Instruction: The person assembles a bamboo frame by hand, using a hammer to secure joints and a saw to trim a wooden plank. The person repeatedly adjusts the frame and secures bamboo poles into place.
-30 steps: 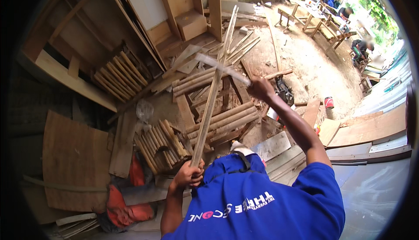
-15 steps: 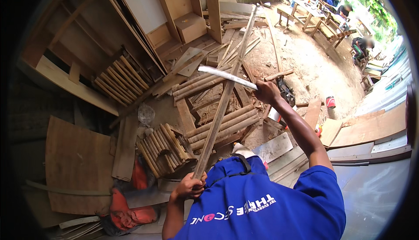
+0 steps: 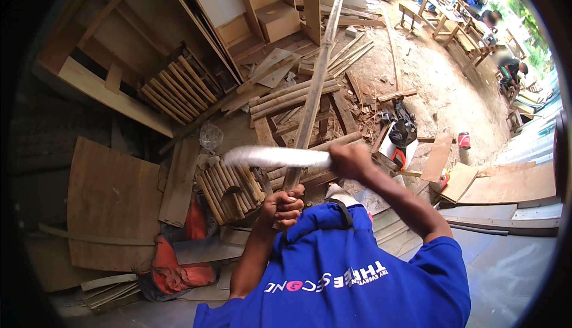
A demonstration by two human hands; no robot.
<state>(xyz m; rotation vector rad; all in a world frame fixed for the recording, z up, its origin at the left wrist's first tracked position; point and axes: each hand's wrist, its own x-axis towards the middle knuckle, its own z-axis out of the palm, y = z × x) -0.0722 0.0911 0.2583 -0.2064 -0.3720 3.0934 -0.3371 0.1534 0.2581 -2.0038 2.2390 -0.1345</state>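
Holding a big knife (image 3: 280, 156) in the right hand (image 3: 350, 161) and a long pole (image 3: 320, 81) in the left hand (image 3: 284, 207), a person in a blue shirt (image 3: 357, 280) is busy here with lots of wood all around. The left hand is curled tight around the near end of the pole. From there the pole slants away from the person and a bit to the right. The right hand is a fist around the knife, so I can't see the part it squeezes. The blade points left and crosses over the pole, near the left hand. It looks blurry, and I can't tell if it touches the pole. Past the blade, behind the pole, is a frame (image 3: 277, 106) with round sticks. A small rack (image 3: 219, 188) of sticks is to the left, with a clear bag (image 3: 211, 136) near it. Farther left I see a brown board (image 3: 110, 206). On the right, a red can (image 3: 464, 140) is on the dirt (image 3: 435, 84). Far back, some people (image 3: 509, 69) are by a wooden counter (image 3: 437, 11).
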